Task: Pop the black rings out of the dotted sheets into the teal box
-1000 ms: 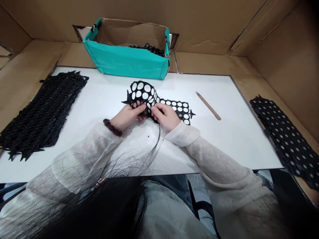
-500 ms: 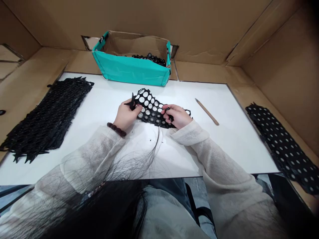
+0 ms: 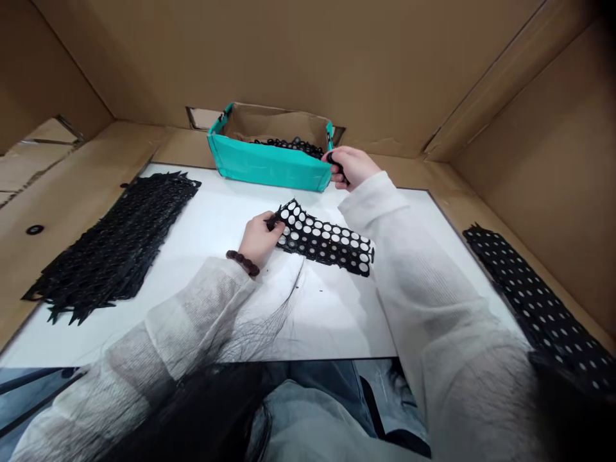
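Note:
On the white board lies a black sheet [image 3: 332, 244] with rows of round holes. Some holes show white, while others in the lower rows look grey and filled. My left hand [image 3: 261, 237] pinches the sheet's left end, where the sheet bends up a little. My right hand [image 3: 355, 168] is at the right end of a teal-fronted cardboard box [image 3: 269, 168], fingers closed on small black rings, partly hidden by the fingers. Inside the box a heap of black rings [image 3: 293, 145] shows above its front wall.
A stack of black perforated sheets [image 3: 120, 244] lies on the left. At the right edge is a black sheet with pale dots [image 3: 534, 295]. One loose black ring [image 3: 35, 230] rests on the cardboard at far left. Cardboard walls [image 3: 385, 77] enclose the white board [image 3: 231, 192].
My right hand has left the sheet and moved up and away to the box's right end, black rings in its fingers. My left hand stays on the sheet. The view has shifted slightly.

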A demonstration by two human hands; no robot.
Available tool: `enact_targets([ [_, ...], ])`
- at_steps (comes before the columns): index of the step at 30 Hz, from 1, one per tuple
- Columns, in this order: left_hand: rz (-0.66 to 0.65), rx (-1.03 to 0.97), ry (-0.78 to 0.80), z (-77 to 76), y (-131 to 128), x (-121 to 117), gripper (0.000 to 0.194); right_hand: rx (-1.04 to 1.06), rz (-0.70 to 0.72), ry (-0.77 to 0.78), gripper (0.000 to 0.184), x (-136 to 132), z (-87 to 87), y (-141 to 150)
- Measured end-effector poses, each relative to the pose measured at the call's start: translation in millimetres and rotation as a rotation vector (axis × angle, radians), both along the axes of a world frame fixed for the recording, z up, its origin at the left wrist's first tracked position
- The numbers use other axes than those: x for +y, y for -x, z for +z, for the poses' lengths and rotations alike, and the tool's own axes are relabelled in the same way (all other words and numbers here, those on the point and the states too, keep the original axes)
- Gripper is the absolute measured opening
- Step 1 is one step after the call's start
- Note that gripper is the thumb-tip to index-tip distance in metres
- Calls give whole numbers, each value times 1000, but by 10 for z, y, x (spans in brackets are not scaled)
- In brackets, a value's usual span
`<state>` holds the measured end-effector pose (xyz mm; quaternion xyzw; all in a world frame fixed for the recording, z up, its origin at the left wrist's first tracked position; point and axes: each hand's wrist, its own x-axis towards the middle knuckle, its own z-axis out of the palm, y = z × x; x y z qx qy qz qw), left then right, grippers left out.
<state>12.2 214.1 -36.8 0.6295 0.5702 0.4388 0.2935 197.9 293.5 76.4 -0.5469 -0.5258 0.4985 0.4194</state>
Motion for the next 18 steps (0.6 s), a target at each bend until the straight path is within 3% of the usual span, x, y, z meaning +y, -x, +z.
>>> enact_targets([
  [5, 3, 39, 15, -6, 3, 10, 15, -91, -109, -114, 27, 417, 123, 234],
  [11, -16, 58, 18, -6, 7, 18, 16, -132, -218, -45, 18, 764, 1, 343],
  [18, -29, 75, 23, 3, 9, 17, 16, -251, -234, 16, 9, 897, -10, 321],
])
